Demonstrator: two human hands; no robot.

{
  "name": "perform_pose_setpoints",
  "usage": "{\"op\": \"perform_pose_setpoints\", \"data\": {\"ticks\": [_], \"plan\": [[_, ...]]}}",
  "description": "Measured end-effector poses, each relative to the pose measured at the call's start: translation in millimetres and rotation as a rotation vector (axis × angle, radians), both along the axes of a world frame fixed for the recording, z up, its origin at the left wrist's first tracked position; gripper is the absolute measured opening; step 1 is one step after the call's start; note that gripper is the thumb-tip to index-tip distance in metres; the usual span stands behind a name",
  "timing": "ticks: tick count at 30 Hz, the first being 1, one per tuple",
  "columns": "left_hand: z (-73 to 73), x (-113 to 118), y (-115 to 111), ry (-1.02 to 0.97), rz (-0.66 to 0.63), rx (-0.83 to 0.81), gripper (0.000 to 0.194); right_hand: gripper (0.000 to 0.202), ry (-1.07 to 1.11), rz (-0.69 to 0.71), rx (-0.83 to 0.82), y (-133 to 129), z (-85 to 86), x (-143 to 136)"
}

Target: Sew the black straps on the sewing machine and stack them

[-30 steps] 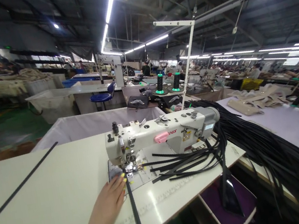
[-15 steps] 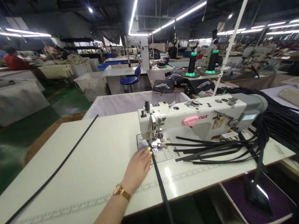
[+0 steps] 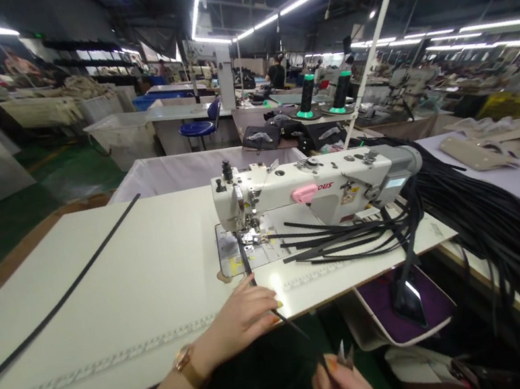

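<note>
"Black strip (image 3: pixel 245 257) first: what is new?"

"Half a second ago its front part hung almost straight down. Now it slants past the edge of the white table (image 3: pixel 168 244), toward the right hand (image 3: pixel 347 388). That hand was out of sight then."

"And the left hand (image 3: pixel 243 311)?"

"It moved back from the foot of the sewing machine (image 3: pixel 279 188), near the table's front edge. It lies over the strip, fingers close together. I can't tell if they pinch it."

"The right one?"

"Low down, fingers curled around a small pointed tool (image 3: pixel 341 352)."

"How does the strip look?"

"Thin and flat. Its far part is by the machine's foot; the left hand hides some."
</note>
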State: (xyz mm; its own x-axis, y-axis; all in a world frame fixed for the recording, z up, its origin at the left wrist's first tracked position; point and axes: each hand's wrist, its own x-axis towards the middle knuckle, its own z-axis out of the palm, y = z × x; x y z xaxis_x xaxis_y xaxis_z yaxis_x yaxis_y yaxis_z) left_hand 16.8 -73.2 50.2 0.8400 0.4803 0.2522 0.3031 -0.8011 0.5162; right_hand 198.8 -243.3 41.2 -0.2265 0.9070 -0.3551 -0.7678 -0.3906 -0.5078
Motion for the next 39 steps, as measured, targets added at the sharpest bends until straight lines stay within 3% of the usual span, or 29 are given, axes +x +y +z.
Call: {"op": "perform_pose_setpoints", "data": {"ticks": [3, 5, 7, 12, 17, 22, 30, 39], "plan": [[13.2, 10.6, -15.7, -0.094, 0.021, -0.051, 0.023, 0.036, 0.217, -0.024, 0.032, 14.6, 14.5, 10.6], [19.8, 16.7, -18.5, -0.163, 0.079, -0.06, 0.022, 0.037, 0.23, -0.105, 0.031, 22.6, 22.8, 15.5], [25.9, 21.6, -18.4, -0.215, 0.14, -0.067, 0.02, 0.034, 0.08, -0.217, 0.053, 28.0, 28.5, 19.6], [41.3, 31.0, -18.4, -0.238, 0.213, -0.125, 0.024, 0.026, -0.632, -0.41, 0.297, 38.0, 38.4, 29.0], [54.0, 36.7, -18.3, -0.217, 0.23, -0.203, 0.024, 0.025, -0.886, -0.481, 0.255, 63.2, 41.8, 33.6], [65.2, 32.0, -10.0, -0.221, 0.246, -0.332, 0.024, 0.029, -0.858, -0.491, 0.214, 91.5, 40.2, 33.9], [79.5, 26.3, 8.4, -0.282, 0.252, -0.512, 0.025, 0.031, -0.582, -0.488, 0.171, 111.4, 53.8, 28.9], [84.2, 29.4, 8.6, -0.267, 0.306, -0.482, 0.023, 0.031, -0.576, -0.526, 0.159, 118.1, 51.5, 31.4]]}}
